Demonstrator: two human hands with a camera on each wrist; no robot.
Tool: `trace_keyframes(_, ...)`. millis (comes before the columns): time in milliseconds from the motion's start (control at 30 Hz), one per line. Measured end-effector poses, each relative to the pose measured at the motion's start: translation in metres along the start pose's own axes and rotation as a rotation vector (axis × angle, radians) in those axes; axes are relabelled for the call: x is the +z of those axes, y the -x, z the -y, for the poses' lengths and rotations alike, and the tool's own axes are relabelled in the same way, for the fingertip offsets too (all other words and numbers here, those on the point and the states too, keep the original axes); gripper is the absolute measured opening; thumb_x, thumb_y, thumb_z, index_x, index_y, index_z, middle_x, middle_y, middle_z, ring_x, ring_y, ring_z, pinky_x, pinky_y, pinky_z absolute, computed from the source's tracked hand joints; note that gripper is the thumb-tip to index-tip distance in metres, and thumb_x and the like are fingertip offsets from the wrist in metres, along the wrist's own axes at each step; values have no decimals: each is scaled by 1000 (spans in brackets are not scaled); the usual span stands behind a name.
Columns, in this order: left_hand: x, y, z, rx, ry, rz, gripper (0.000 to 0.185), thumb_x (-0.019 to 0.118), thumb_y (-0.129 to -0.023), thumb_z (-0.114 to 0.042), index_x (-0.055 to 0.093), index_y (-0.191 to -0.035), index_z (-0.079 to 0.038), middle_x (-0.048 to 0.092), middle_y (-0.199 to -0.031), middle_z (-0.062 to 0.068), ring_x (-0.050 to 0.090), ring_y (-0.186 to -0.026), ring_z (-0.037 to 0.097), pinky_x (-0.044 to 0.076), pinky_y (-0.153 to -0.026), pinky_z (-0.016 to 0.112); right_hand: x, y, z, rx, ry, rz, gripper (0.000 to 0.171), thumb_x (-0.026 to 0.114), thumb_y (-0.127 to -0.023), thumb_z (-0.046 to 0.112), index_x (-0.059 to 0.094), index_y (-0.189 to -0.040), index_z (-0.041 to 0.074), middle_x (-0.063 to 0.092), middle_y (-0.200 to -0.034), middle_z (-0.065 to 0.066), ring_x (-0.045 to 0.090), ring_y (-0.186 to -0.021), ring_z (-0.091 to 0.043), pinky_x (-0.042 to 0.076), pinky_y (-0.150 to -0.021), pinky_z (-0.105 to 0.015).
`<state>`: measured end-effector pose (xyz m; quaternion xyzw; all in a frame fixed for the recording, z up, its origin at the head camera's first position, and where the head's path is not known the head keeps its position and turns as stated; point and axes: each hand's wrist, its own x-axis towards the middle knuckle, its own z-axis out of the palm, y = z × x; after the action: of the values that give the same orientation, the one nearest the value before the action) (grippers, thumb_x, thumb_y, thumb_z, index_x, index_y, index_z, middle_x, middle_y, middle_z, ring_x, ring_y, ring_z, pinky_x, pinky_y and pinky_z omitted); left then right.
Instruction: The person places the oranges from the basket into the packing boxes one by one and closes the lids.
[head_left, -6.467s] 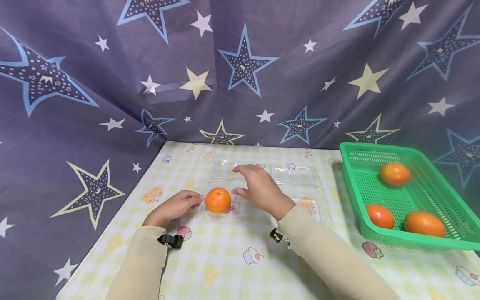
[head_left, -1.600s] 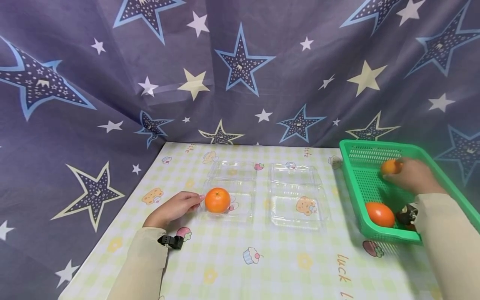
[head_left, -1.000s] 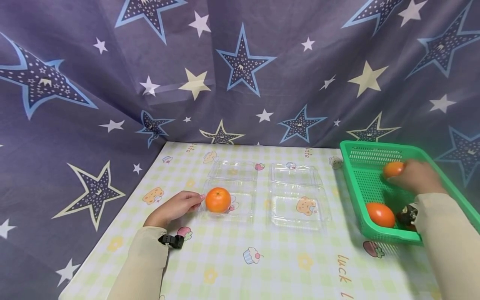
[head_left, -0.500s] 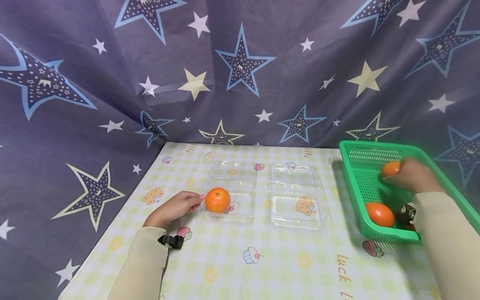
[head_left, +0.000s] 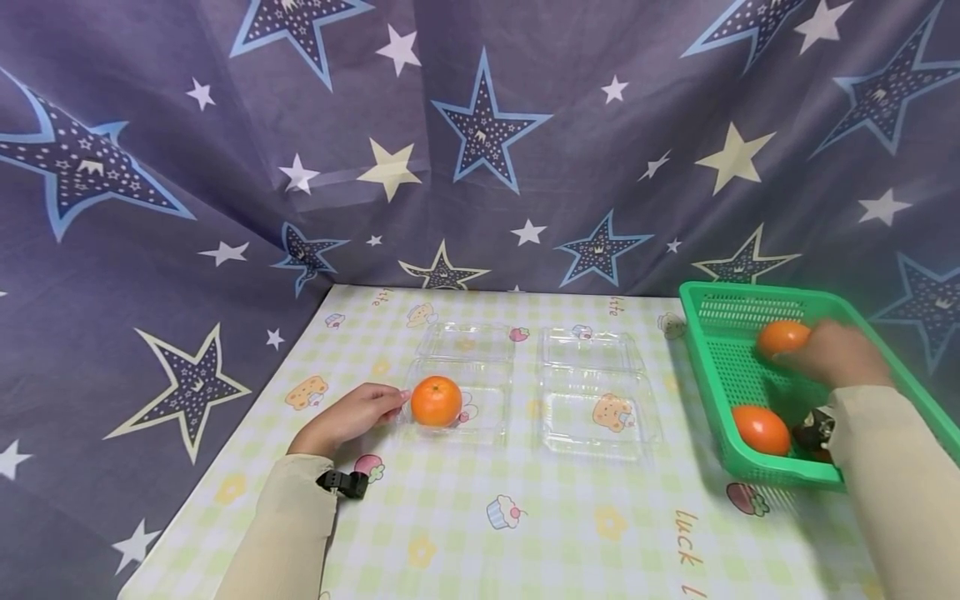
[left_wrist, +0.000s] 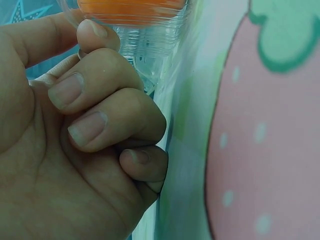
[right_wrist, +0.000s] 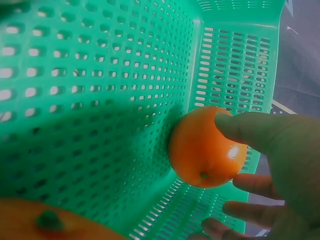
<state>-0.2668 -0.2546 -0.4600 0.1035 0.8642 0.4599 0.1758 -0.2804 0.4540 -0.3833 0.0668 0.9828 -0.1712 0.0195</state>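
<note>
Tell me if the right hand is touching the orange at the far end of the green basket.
Touching. In the right wrist view the right hand has its thumb lying on the orange, fingers curling beneath, above the green basket.

Round glossy orange (head_left: 782, 337) in right hand (head_left: 832, 354), inside green basket (head_left: 720, 367) near far wall.

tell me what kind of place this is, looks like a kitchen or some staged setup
Probably a staged tabletop setup, not a kitchen: a star-printed cloth backdrop hangs behind a table with a cartoon checked cover, holding clear plastic boxes and a green basket of oranges.
</note>
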Motion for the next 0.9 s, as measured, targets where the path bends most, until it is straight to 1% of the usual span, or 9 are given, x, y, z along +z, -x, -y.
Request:
trace_keyframes(67, 0, 0, 0, 5, 0, 3, 49, 54, -106, -44, 54, -79, -4, 39, -65, 0, 36, -60, 17, 33, -66, 30, 0, -1, -1, -2, 0, -6, 99, 71, -81, 74, 52, -123, -14, 63, -107, -34, 60, -83, -41, 48, -60, -46)
trace_keyframes(133, 0, 0, 0, 3, 2, 1, 49, 54, -106, -45, 54, -78, -4, 39, -65, -1, 36, -60, 16, 33, -66, 29, 0, -3, -1, -3, -4, -8, 105, 72, -81, 73, 47, -132, -16, 59, -115, -39, 60, -89, -46, 50, -63, -51)
trace_keyframes(233, -1, 0, 0, 6, 2, 4, 49, 53, -107, -44, 54, -77, -5, 39, -65, -1, 35, -60, 16, 33, -65, 29, 0, -4, 1, 3, -10, -7, 117, 74, -82, 70, 32, -145, -19, 47, -128, -46, 56, -99, -54, 50, -69, -60)
trace_keyframes(300, -1, -1, 0, 4, 4, 4, 50, 53, -107, -45, 54, -76, -5, 38, -64, -1, 34, -59, 16, 32, -65, 29, 0, -4, 2, -2, -16, 1, 123, 75, -82, 68, 22, -151, -19, 40, -133, -48, 53, -105, -58, 49, -73, -64)
trace_keyframes(333, -1, -1, 0, 3, 5, 4, 50, 53, -107, -45, 54, -76, -6, 38, -64, -1, 34, -59, 17, 32, -65, 29, 0, -4, 2, -7, -15, 0, 122, 76, -82, 65, 21, -151, -19, 41, -132, -48, 54, -103, -57, 49, -72, -63)
trace_keyframes(533, 0, -1, 1, -2, -1, 5, 50, 53, -106, -47, 54, -76, -7, 38, -64, -1, 34, -59, 18, 32, -65, 30, 3, -6, 1, -66, -21, -2, 112, 83, -81, 50, 26, -147, -20, 51, -124, -43, 59, -96, -50, 50, -68, -57)
trace_keyframes(633, 0, -1, 1, -4, -1, 7, 50, 53, -106, -46, 54, -76, -6, 38, -64, -1, 35, -59, 18, 33, -65, 30, 3, -7, 1, -68, -28, 22, 116, 83, -82, 49, 19, -151, -20, 46, -131, -46, 57, -103, -54, 49, -74, -62)
trace_keyframes(767, 0, -1, 0, -12, 2, 6, 50, 53, -107, -46, 54, -76, -7, 38, -64, -1, 35, -59, 18, 33, -65, 30, 3, -9, 2, -84, -30, 59, 107, 81, -84, 49, 27, -151, -16, 49, -131, -45, 57, -104, -55, 49, -74, -62)
trace_keyframes(900, 1, 0, -1, -22, 0, 1, 50, 54, -106, -46, 54, -76, -6, 38, -63, -1, 34, -59, 18, 33, -65, 30, 3, -11, 4, -93, -36, 57, 89, 81, -84, 46, 44, -134, -17, 61, -111, -35, 60, -88, -45, 50, -63, -49)
